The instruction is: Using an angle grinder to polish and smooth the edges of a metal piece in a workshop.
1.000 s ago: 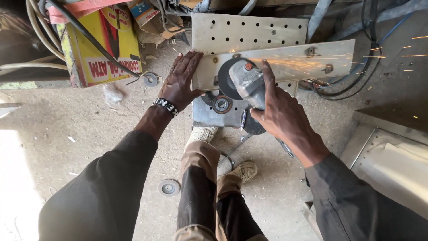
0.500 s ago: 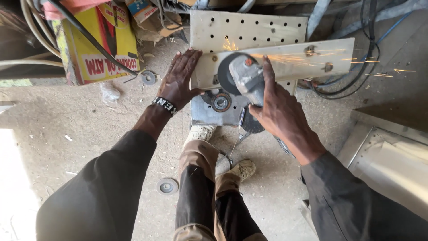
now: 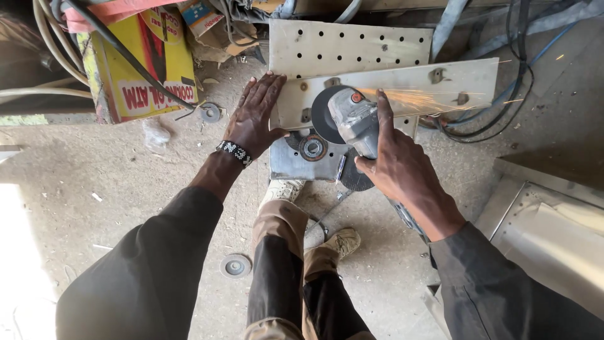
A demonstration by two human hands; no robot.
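My right hand (image 3: 396, 165) grips a grey angle grinder (image 3: 353, 118) whose dark disc (image 3: 322, 111) bites into a long pale metal strip (image 3: 440, 83). Sparks (image 3: 423, 96) stream to the right along the strip. My left hand (image 3: 255, 116), with a beaded band at the wrist, lies flat with fingers spread and presses on the strip's left end. The strip rests on a perforated metal plate (image 3: 352, 45) lying on the concrete floor. My shoe (image 3: 282, 189) stands just under the plate's near edge.
A yellow and red tin can (image 3: 141, 69) stands at the upper left with hoses and a black cable over it. Spare grinding discs (image 3: 234, 266) lie on the floor. Cables (image 3: 503, 107) coil at the right. A folded sheet-metal piece (image 3: 553, 233) sits at the lower right.
The grinder stays on the strip, still throwing sparks to the right. Both hands hold nearly the same place; the view has shifted slightly.
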